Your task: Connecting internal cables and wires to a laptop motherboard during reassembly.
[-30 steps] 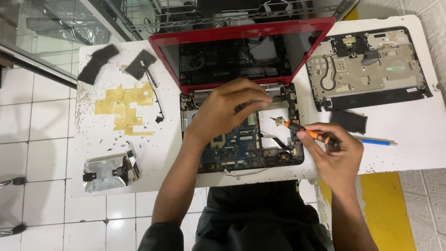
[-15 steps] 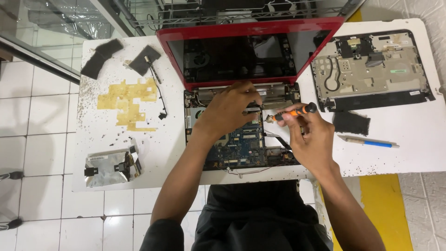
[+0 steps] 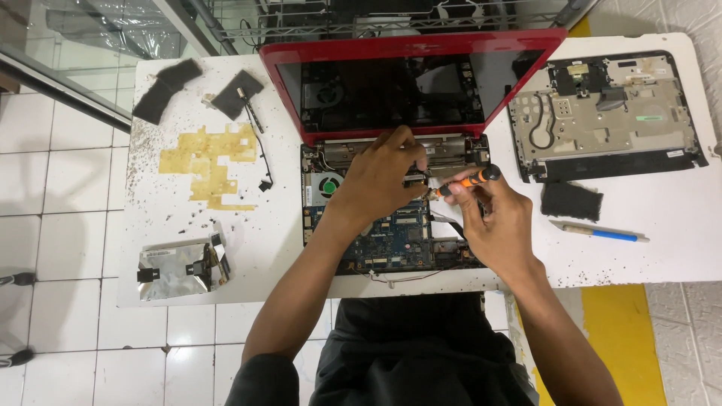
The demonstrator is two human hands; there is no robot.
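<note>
A slim orange-handled screwdriver (image 3: 465, 181), light and stiff and best gripped along its handle, is pinched in the right hand (image 3: 496, 225) with its tip at the hinge edge of the opened red laptop (image 3: 410, 150). The fragile exposed blue circuit board (image 3: 391, 240) is steadied by the left hand (image 3: 380, 180), fingers curled, holding nothing. The speckled white desk (image 3: 248, 248) is set over white floor tiles (image 3: 53, 188).

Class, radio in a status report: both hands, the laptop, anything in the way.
Left hand pressing inside the opened red laptop. Right hand, grip on orange screwdriver, tip near hinge. Nothing blocking.
</note>
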